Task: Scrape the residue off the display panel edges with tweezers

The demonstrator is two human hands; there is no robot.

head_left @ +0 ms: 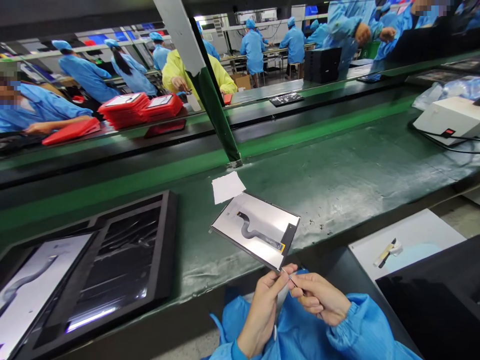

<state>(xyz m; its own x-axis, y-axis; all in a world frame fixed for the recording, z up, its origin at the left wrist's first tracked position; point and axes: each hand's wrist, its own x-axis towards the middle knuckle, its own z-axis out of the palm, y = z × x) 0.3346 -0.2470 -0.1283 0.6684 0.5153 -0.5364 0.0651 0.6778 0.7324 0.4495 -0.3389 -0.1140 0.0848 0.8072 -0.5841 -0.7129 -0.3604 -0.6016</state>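
A tablet display panel [258, 205] lies with its silvery back up, its near corner reaching past the table's front edge. A dark, S-bent flex cable [249, 231] runs across that back. My left hand [264, 302] pinches the panel's near corner between thumb and fingers. My right hand [320, 295] is closed around a thin, dark pointed tool [293, 281], seemingly tweezers, with its tip at that same corner. What the tip touches is too small to make out. Touching the panel's far edge is a small stack of white paper [228, 187].
On the left, a black foam tray [170, 240] carries another display panel [28, 280]. Small black scraps [321, 227] dot the green table [360, 175]. At right stand a white device [448, 120] and a lower white board [423, 235]. A slanted post [215, 115] rises behind; co-workers sit beyond.
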